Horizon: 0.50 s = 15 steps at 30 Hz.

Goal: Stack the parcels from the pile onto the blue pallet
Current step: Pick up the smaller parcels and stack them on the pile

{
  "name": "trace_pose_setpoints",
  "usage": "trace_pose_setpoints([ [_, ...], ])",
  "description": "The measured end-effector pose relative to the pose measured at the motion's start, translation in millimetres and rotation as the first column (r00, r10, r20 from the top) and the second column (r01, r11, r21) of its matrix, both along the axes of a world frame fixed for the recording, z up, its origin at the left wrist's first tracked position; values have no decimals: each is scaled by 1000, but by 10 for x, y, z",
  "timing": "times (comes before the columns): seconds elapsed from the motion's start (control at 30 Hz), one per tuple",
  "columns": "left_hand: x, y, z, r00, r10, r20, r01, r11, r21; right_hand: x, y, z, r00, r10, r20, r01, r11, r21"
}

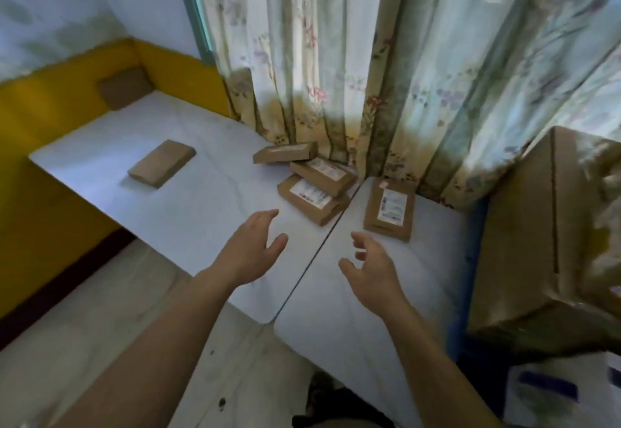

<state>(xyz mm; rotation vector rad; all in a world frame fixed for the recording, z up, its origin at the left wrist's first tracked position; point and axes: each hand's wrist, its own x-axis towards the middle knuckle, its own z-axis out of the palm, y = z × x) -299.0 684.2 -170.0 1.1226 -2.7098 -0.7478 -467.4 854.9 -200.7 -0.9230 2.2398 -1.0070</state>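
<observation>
One parcel (162, 163) lies far left on the bench (188, 212). Left hand (250, 249) and right hand (371, 268) hover released, holding nothing, reaching toward the pile (312, 180); next, grasp one. No blue pallet is clearly identifiable.

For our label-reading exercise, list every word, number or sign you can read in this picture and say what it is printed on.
No text can be read.
White label on the brown cardboard parcel on the right white table: print too blurred.
White label on the front brown parcel of the pile: blurred.
White label on the middle parcel of the pile: blurred.
Dark blue mark on the white box at bottom right: blurred.
</observation>
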Motion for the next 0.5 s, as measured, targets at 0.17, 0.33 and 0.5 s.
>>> trace_pose_setpoints([
  [0.17,-282,-809,-257,994,-25,103,21,999,36,-407,-841,-387,998,-5,55,-6,981,196],
  [0.33,-739,-1713,-622,943,-151,296,140,988,58,-720,-1317,-775,999,38,11,-39,895,444],
  [0.5,-1366,-2617,-1153,849,-298,437,301,951,64,-863,-1860,-1068,1000,19,19,-27,825,565],
])
